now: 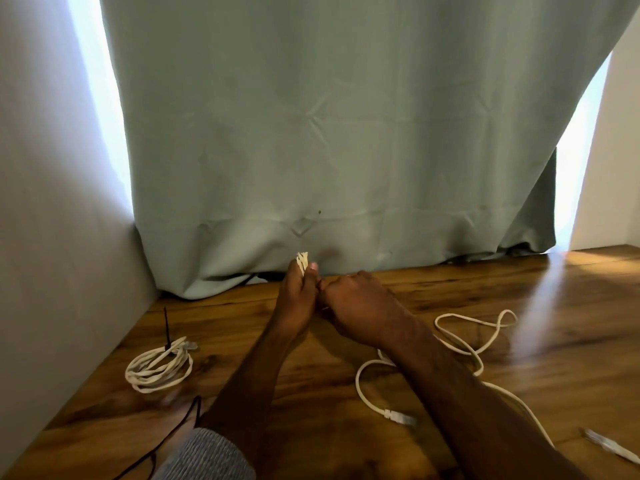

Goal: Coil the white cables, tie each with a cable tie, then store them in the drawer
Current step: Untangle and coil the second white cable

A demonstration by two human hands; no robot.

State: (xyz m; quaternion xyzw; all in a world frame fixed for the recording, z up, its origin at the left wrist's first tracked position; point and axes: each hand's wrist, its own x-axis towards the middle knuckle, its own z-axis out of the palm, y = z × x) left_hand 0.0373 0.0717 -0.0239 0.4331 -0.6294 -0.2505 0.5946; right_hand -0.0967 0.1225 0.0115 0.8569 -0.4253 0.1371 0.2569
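My left hand (pixel 297 299) grips a small bundle of folded white cable (pixel 302 260), whose loops stick up above the fingers. My right hand (pixel 353 311) is curled tight against it, and what it holds is hidden. A coiled white cable (pixel 157 367) lies on the table at the left, bound by a black cable tie (pixel 167 330) whose tail points up. A loose white cable (pixel 464 341) sprawls in loops at the right, its connector (pixel 398 416) lying near my right forearm.
The wooden table (pixel 554 341) ends at a grey wall (pixel 52 202) on the left and a green curtain (pixel 329 133) behind. A thin black cord (pixel 188 415) runs by my left sleeve. Another white connector end (pixel 609 446) lies at the lower right.
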